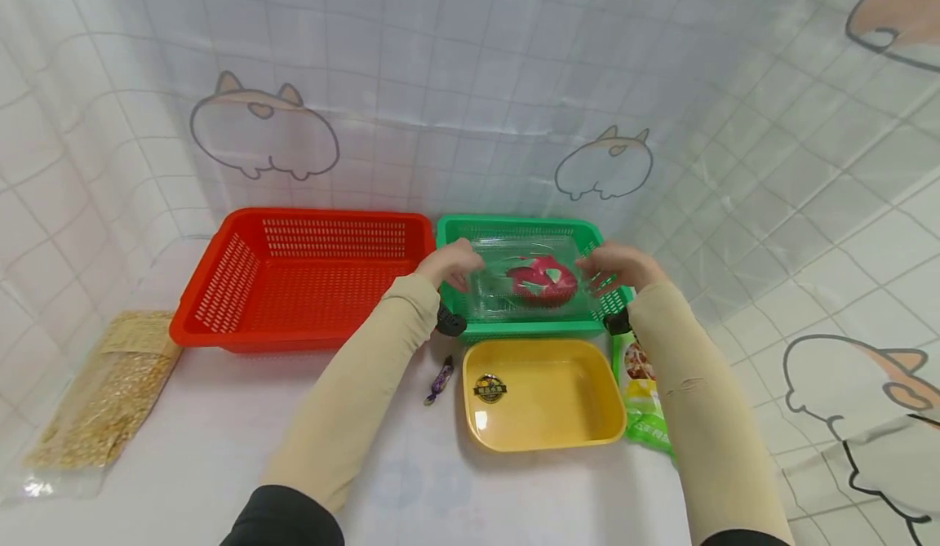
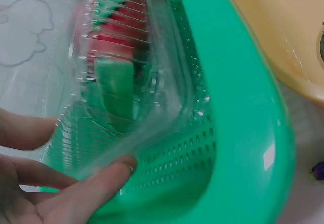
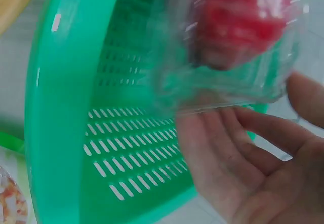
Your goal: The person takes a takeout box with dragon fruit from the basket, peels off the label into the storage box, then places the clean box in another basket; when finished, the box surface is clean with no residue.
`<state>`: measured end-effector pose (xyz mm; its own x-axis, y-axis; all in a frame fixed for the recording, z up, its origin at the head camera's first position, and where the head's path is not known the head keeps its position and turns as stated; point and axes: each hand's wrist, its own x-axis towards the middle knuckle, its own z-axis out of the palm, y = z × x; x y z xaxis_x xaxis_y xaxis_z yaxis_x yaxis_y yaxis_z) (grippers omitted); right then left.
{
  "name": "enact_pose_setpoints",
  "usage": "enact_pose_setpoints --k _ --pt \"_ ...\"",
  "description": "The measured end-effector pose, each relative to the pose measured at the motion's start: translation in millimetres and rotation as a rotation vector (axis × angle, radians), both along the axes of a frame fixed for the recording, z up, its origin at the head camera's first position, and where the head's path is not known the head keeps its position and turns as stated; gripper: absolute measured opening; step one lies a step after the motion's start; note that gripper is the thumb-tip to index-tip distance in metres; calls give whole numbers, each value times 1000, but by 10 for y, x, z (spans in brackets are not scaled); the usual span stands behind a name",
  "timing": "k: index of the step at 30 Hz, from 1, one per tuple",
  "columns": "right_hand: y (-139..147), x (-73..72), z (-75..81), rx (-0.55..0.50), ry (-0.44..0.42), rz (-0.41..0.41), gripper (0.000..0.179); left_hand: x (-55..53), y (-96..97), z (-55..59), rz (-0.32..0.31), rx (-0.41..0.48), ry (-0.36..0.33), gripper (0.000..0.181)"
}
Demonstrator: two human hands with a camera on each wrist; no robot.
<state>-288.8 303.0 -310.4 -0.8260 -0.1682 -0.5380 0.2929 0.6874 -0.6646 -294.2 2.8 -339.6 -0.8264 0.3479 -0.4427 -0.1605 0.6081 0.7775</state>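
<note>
A clear plastic box (image 1: 488,289) with a red dragon fruit (image 1: 547,281) inside is at the green basket (image 1: 525,330), overlapping its opening in the head view. At the box's left end, my left hand (image 1: 454,264) grips it, thumb on one side and fingers on the other; the left wrist view shows the green-tipped scales (image 2: 114,82) through the plastic. My right hand (image 1: 620,265) holds the opposite end, its fingers (image 3: 217,138) along the lower edge and its thumb near the corner. The fruit's rounded red side (image 3: 243,21) appears blurred in the right wrist view.
Left of the green basket stands a red basket (image 1: 316,293). A yellow tray (image 1: 543,395) sits in front, with a purple-wrapped candy (image 1: 440,380) beside it. A green food packet (image 1: 646,415) lies under my right forearm, and a bag of flakes (image 1: 106,391) lies far left.
</note>
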Motion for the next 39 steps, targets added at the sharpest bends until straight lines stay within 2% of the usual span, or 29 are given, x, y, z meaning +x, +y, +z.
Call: enact_pose_setpoints --k 4,7,12,17,22,24,27,30,33,39 --pt "-5 -53 -88 50 -37 15 48 -36 81 -46 -52 -152 41 68" --pt "-11 -89 -166 59 -62 2 52 -34 115 -68 -53 -201 45 68" --pt "-22 -115 -251 65 -63 -9 53 -48 123 -91 -48 -213 15 66" --pt "-25 -151 -297 108 -52 1 34 -95 128 -129 -45 -234 4 72" --pt "-8 -185 -276 153 -49 22 43 -128 151 -159 -26 -237 28 79" --pt "-23 -199 -275 175 -56 18 38 -132 157 -175 -7 -232 34 78" --pt "-52 -211 -284 191 -52 -34 24 -128 177 -193 27 -209 39 74" --pt "-75 -220 -284 191 -48 -68 18 -135 181 -202 58 -198 56 70" --pt "-88 -210 -273 181 -55 -89 18 -157 180 -210 69 -200 72 68" --pt "-80 -194 -259 150 -95 -82 30 -189 196 -240 65 -187 52 70"
